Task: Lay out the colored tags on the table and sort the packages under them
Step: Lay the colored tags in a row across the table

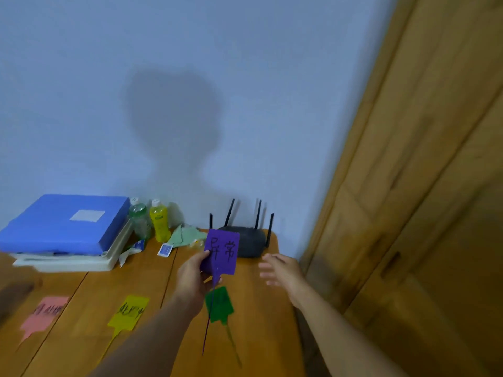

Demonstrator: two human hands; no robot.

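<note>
In the head view the left hand pinches the purple tag by its lower left edge, above the green tag, right hand spread empty beside it; light and floppy-tailed, it probably handles best gripped by the card.

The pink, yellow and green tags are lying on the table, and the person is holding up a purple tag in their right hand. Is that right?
Not quite. The head view shows the purple tag held in the left hand; the right hand is open and empty. The pink tag, yellow tag and green tag do lie on the table.
</note>
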